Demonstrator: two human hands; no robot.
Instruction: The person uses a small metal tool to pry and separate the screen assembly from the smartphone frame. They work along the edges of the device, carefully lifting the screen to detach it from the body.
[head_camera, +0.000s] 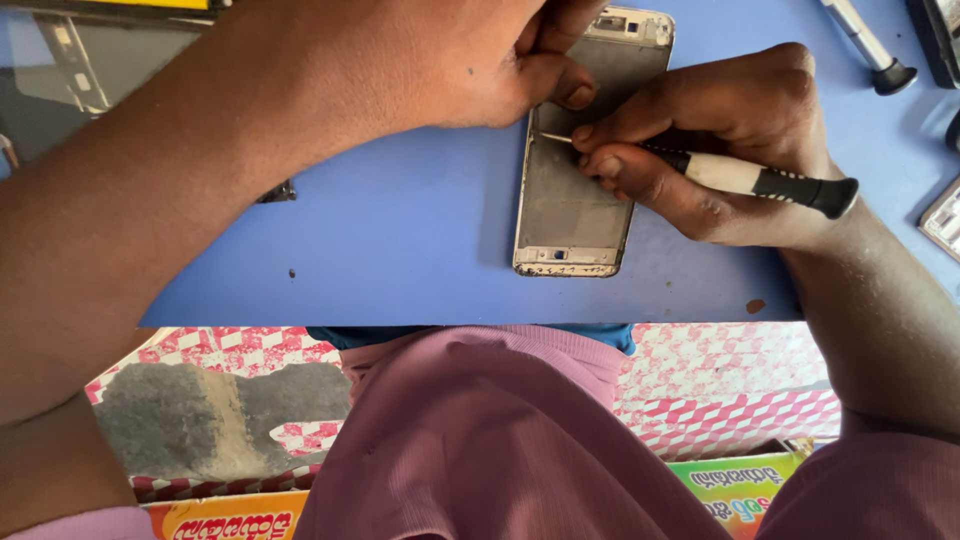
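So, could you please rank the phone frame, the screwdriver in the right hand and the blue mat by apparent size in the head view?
1. blue mat
2. phone frame
3. screwdriver, partly hidden by the right hand, so its full length is unsure.

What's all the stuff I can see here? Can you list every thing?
phone frame: one, grey and gold, on the mat, centre
screwdriver: one, white and black handle, tip on the frame's left edge
mat: one, blue, covering the bench
second screwdriver: one, silver and black, top right
dark glass panel: one, top left
patterned boxes: red and white, below the bench
left hand: one, pressing the frame's top
right hand: one, gripping the screwdriver
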